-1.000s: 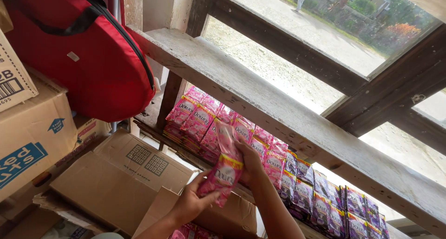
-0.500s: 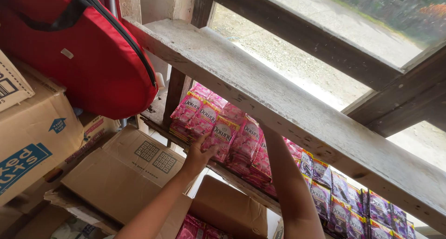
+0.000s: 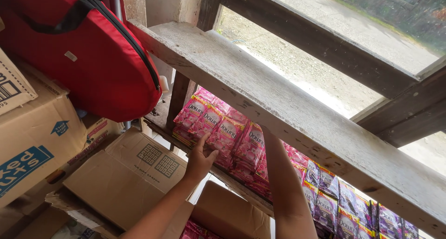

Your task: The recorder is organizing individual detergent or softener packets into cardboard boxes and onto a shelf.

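Touching glossy pink sachets [image 3: 226,133], left hand [image 3: 199,162] spread.

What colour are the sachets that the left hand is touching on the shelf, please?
The sachets at the left hand are pink; the head view, the only one, shows them.

Narrow wooden shelf [image 3: 160,120] runs under a thick weathered beam [image 3: 288,104], slanting down to the right. Pink sachets [image 3: 223,132] stand packed in overlapping rows directly on it, leaning back. Further right, purple sachets [image 3: 344,211] continue the row. Shelf's far right end is hidden, probably behind the beam.
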